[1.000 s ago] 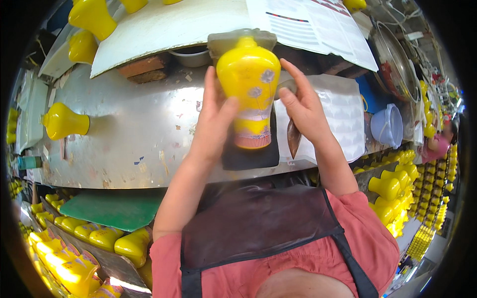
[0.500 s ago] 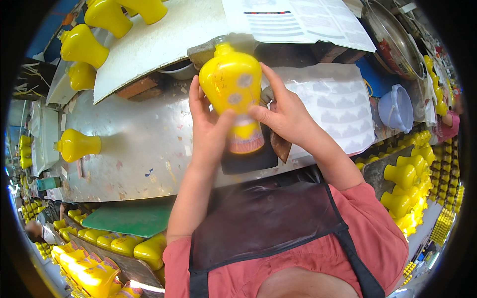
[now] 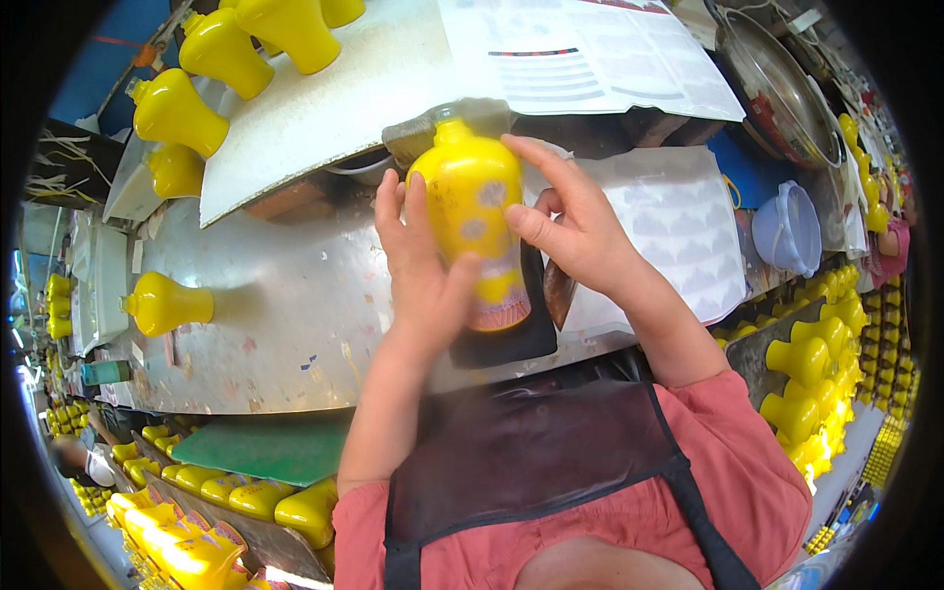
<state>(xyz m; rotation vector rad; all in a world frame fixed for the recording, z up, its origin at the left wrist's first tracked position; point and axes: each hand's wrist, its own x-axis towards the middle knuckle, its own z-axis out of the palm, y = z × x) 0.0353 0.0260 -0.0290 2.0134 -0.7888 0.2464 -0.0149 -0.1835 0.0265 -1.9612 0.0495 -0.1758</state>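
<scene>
A yellow bottle with a narrow neck, wide shoulders, grey round motifs and a pinkish patterned band near its base lies in front of me, neck pointing away. Under its lower part is a black pad. My left hand is against the bottle's left side, its thumb across the front and slightly blurred. Against the right side, my right hand has its index finger stretched toward the shoulder and its thumb on the body. Together the hands steady the bottle. Just right of the pad lies a brown pointed piece.
Another yellow bottle lies left on the metal table. Printed sheets cover its right part. Several yellow bottles stand on a raised white board. A lilac bucket is at right. Bottle racks flank me.
My left hand's fingers have spread and shifted along the bottle's side. My right thumb has moved off the front toward the right edge. The whole view has shifted slightly.
</scene>
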